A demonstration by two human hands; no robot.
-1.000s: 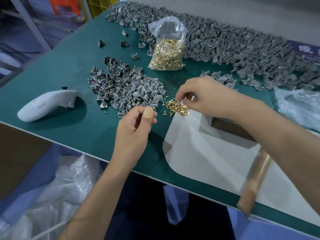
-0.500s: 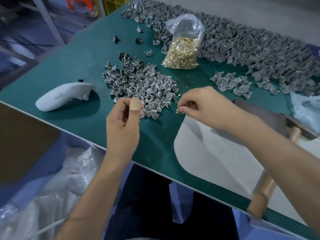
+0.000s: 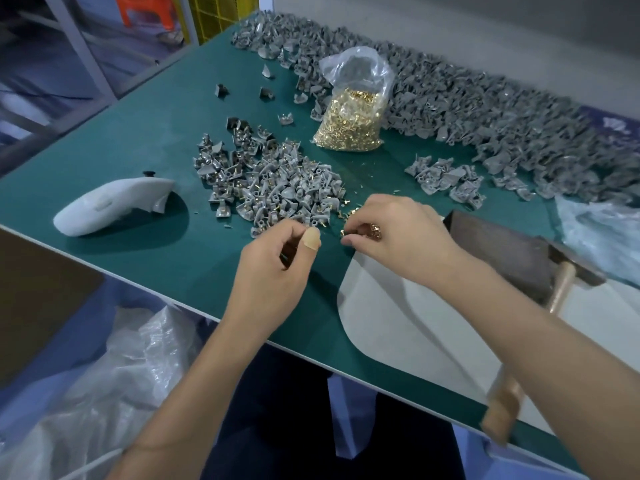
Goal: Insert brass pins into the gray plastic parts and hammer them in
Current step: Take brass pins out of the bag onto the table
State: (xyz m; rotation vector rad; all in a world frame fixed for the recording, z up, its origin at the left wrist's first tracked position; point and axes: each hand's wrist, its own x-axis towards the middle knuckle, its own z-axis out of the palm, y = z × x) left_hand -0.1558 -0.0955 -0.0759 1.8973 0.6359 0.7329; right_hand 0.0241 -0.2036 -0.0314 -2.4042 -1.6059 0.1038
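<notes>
My left hand (image 3: 273,268) hovers over the green table (image 3: 138,150) with its fingers curled round a small dark gray part that is mostly hidden; its thumb is taped. Just to its right, my right hand (image 3: 401,233) pinches brass pins (image 3: 374,232) above a few loose pins (image 3: 351,213). A pile of gray parts with pins in them (image 3: 273,188) lies just beyond both hands. Behind that pile stands a clear bag of brass pins (image 3: 353,126). The hammer (image 3: 571,266) lies at the right, its wooden handle (image 3: 509,396) passing under my right forearm.
A long heap of gray parts (image 3: 485,112) runs along the back, with a small cluster (image 3: 446,180) in front of it. A dark block (image 3: 498,247) sits on a white sheet (image 3: 408,327). A white plastic shell (image 3: 110,206) lies at the left, crumpled clear plastic (image 3: 602,230) at the right.
My left hand has moved up and right, closer to my right hand. My right hand has stayed over the loose pins, fingers closing on some. The view has shifted slightly.
</notes>
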